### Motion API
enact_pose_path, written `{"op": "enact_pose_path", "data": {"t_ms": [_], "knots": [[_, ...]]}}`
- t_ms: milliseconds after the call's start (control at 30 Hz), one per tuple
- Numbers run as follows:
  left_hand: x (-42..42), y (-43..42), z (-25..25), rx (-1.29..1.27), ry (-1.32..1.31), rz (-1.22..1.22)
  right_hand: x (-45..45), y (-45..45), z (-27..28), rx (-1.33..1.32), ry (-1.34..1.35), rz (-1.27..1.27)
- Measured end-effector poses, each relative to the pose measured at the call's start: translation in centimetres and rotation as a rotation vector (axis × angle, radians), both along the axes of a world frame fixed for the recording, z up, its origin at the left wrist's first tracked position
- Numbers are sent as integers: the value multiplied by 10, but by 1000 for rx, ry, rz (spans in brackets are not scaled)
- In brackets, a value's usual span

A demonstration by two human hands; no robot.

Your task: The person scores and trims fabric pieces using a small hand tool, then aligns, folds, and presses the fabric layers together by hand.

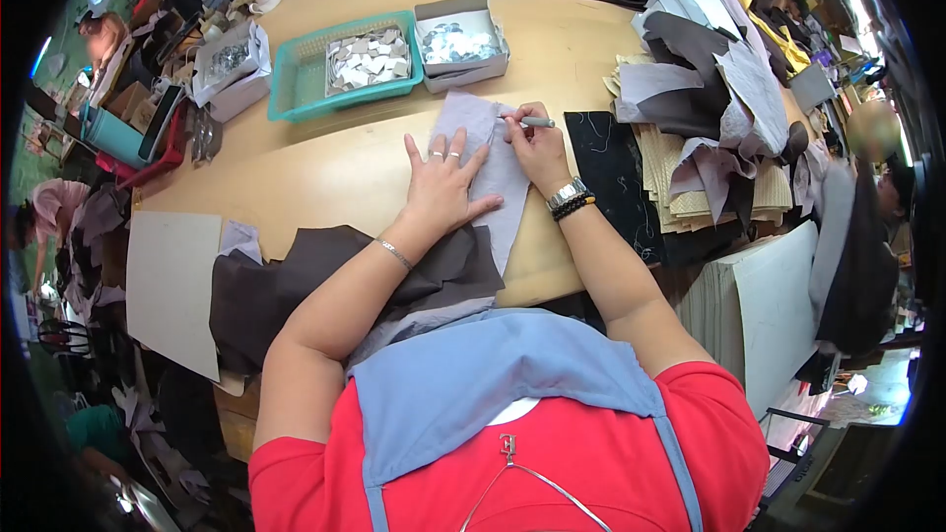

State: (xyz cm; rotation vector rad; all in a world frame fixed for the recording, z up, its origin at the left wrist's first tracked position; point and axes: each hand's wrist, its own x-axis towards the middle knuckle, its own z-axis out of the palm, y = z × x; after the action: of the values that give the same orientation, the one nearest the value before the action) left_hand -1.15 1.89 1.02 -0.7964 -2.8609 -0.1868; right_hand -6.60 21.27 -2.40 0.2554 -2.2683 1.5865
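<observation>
- Centre: your left hand [445, 182], fingers spread, flat on grey material [507, 199].
- Just right: your right hand [540, 150], fingers gripping a pen [538, 122].

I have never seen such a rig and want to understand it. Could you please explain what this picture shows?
No robot is here, only a person's bare hands. The one picture comes from a camera on that person's head, looking forward and down. On the table lie a pale sheet, a dark sheet, a green basket and a box. The left hand rests on the pale sheet, fingers spread. The right hand holds a pen over it.
</observation>
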Motion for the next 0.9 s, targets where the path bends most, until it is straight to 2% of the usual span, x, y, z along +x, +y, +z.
{"op": "enact_pose_path", "data": {"t_ms": [233,333,433,533,900], "knots": [[-1,0,0,2,-24,-1,-6,1,2,67,-56,-14],[-5,2,2,-21,-27,-4,-1,-4,5,-111,-35,-44],[-13,8,2,-23,-19,-4,-3,1,-3,-169,-58,25],[-19,14,0,-16,5,-3,-3,3,-8,-31,13,43],[-16,14,-3,-48,43,41,2,0,4,71,8,12]]}}
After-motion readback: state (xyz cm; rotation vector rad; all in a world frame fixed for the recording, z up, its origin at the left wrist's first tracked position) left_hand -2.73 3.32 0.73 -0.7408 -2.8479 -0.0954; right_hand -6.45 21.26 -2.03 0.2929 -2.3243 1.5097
